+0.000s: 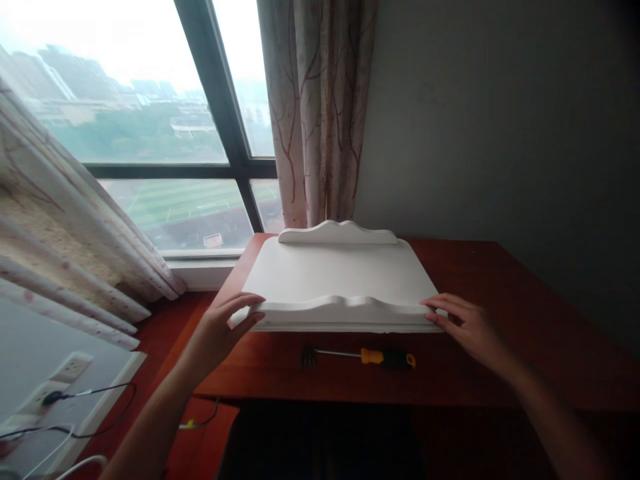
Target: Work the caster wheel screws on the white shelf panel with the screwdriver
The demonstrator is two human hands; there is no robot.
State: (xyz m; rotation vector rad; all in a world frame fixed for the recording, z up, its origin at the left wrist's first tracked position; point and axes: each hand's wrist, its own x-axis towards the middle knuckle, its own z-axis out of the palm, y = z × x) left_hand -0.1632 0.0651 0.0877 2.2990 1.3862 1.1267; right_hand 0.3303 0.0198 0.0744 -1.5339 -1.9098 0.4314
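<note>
A white board piece (340, 270) with wavy raised edges at its front and back lies on the reddish wooden table (460, 267). My left hand (223, 327) pinches its front left corner between thumb and fingers. At the front right corner, my right hand (463, 323) grips the same piece in a similar pinch. A screwdriver (383, 358) with a yellow and black handle lies on the table just in front of the white piece, next to several dark screws (309, 356) at its tip end.
Behind the table hangs a patterned curtain (325, 113), with a window (165, 147) to its left. Another curtain (65, 220) hangs at the far left, above wall sockets (55, 387) with plugged-in cables. A grey wall (490, 120) stands at the right.
</note>
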